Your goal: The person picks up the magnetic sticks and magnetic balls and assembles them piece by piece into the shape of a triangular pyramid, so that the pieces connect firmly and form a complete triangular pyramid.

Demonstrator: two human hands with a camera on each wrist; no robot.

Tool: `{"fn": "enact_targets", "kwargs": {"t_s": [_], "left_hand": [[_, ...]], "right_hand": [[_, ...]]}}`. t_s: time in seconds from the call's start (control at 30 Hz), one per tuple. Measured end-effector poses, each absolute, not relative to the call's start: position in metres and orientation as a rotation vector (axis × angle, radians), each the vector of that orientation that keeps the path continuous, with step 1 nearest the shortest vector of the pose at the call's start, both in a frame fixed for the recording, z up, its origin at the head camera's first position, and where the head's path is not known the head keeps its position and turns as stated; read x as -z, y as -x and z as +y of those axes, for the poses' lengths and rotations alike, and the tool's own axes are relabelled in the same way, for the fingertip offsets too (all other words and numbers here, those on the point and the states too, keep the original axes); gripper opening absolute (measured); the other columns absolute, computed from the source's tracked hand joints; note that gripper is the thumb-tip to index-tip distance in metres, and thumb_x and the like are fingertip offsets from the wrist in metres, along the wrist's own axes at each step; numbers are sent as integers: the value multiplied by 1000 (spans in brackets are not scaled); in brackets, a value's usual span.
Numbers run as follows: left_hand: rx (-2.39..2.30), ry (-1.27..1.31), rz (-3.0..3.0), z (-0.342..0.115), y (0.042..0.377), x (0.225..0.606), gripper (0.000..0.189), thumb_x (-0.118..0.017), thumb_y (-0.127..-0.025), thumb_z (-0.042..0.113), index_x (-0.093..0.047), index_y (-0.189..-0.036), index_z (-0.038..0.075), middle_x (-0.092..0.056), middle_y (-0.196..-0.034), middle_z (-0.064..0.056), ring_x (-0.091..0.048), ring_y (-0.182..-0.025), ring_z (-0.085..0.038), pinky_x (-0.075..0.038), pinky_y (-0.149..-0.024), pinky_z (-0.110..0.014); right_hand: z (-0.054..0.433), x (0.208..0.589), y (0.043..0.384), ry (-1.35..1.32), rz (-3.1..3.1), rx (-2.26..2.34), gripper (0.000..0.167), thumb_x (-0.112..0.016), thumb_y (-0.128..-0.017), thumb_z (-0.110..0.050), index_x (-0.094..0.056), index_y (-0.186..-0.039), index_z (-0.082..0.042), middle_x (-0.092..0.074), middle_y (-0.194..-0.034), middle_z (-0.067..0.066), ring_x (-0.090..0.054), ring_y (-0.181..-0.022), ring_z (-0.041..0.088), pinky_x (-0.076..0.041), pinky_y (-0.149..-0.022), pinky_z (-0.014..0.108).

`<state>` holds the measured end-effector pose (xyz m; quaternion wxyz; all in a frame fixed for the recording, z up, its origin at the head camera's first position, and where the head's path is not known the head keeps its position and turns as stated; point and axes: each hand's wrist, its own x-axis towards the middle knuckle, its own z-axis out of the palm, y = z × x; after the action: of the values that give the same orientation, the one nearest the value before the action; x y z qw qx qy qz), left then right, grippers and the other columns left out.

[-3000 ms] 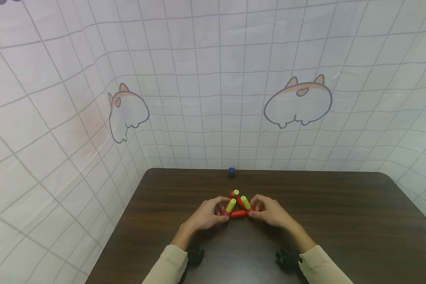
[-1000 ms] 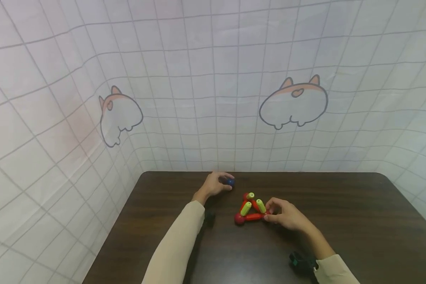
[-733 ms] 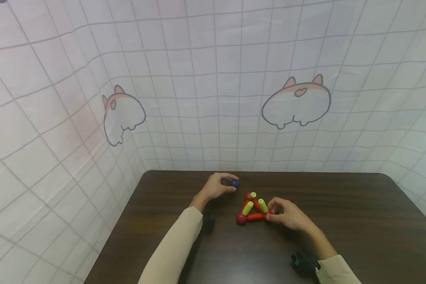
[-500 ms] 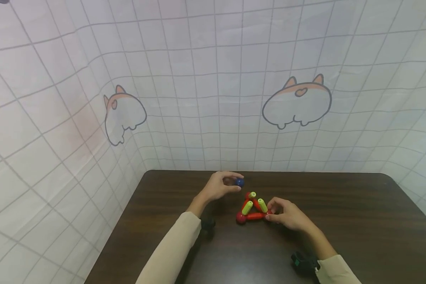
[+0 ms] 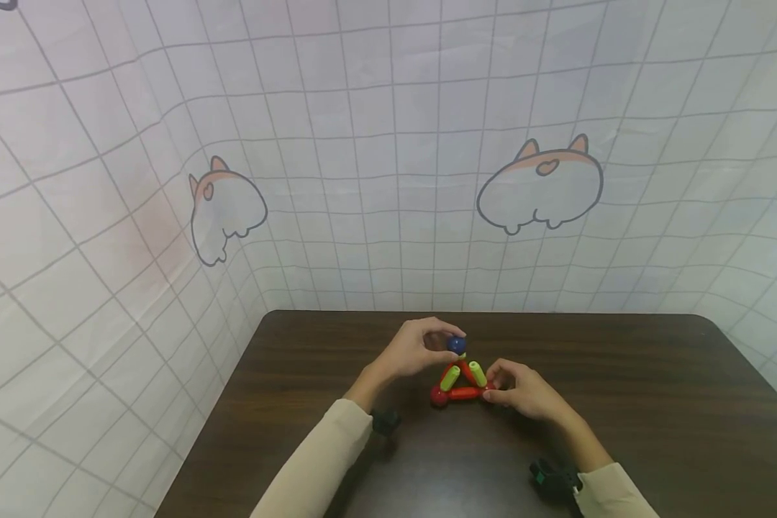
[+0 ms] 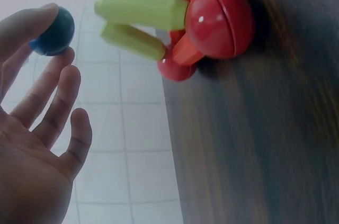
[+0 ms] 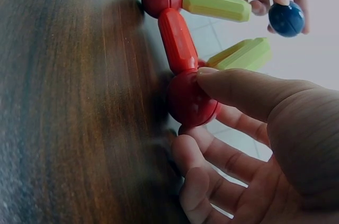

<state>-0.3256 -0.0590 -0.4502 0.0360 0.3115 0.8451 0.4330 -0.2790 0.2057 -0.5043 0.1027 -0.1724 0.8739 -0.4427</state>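
My left hand (image 5: 414, 350) pinches a blue ball (image 5: 456, 345) between thumb and fingertips, raised over the far corner of a small triangular frame. The frame has red sticks (image 5: 464, 393) joined by red balls (image 5: 439, 396). A yellow-green rod (image 6: 140, 9) rises from each corner, leaning inward. In the left wrist view the blue ball (image 6: 57, 32) is apart from the rods' upper ends. My right hand (image 5: 524, 390) holds the frame's near right red ball (image 7: 190, 99) between thumb and fingers. The far red ball is hidden behind my left hand in the head view.
The frame rests on a dark wood table (image 5: 621, 403) with rounded far corners. Behind and to the left hangs a white gridded cloth (image 5: 362, 180) with printed animal figures. A dark wrist camera (image 5: 550, 476) sits under my right wrist, another (image 5: 385, 422) under my left.
My left hand let go of the frame's left corner, took the blue ball from the table's far edge and brought it right and nearer, over the frame. The right hand keeps its hold.
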Motion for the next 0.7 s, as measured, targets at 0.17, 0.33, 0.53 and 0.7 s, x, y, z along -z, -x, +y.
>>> {"fn": "enact_targets", "kwargs": {"t_s": [0.17, 0.33, 0.53, 0.7], "left_hand": [[-1289, -1016, 2596, -52, 323, 453, 36, -82, -88, 19, -73, -122, 26, -70, -109, 6, -62, -85, -5, -54, -76, -21], [-1208, -1054, 2634, -46, 321, 455, 36, -81, -89, 17, -73, -123, 24, -68, -109, 7, -59, -84, -5, -52, -74, -19], [-1157, -1061, 2667, -44, 320, 457, 35, -81, -89, 17, -74, -122, 24, -68, -109, 7, -61, -86, -14, -49, -73, -18], [-1144, -1027, 2676, -43, 320, 458, 34, -81, -88, 15, -74, -120, 24, -67, -106, 7, -61, -88, -15, -49, -74, -19]], "right_hand": [[206, 506, 279, 519, 2576, 1316, 28, -77, -92, -23, -63, -110, -7, -64, -93, 7, -61, -72, 17, -49, -59, 30], [205, 505, 278, 511, 2585, 1311, 27, -77, -92, -23, -63, -110, -8, -64, -94, 7, -59, -72, 16, -49, -59, 30], [205, 505, 276, 514, 2594, 1313, 27, -77, -91, -24, -63, -109, -8, -63, -96, 8, -55, -72, 16, -46, -59, 30], [206, 505, 278, 520, 2591, 1312, 28, -77, -91, -24, -63, -109, -8, -63, -96, 8, -57, -71, 17, -48, -59, 30]]}}
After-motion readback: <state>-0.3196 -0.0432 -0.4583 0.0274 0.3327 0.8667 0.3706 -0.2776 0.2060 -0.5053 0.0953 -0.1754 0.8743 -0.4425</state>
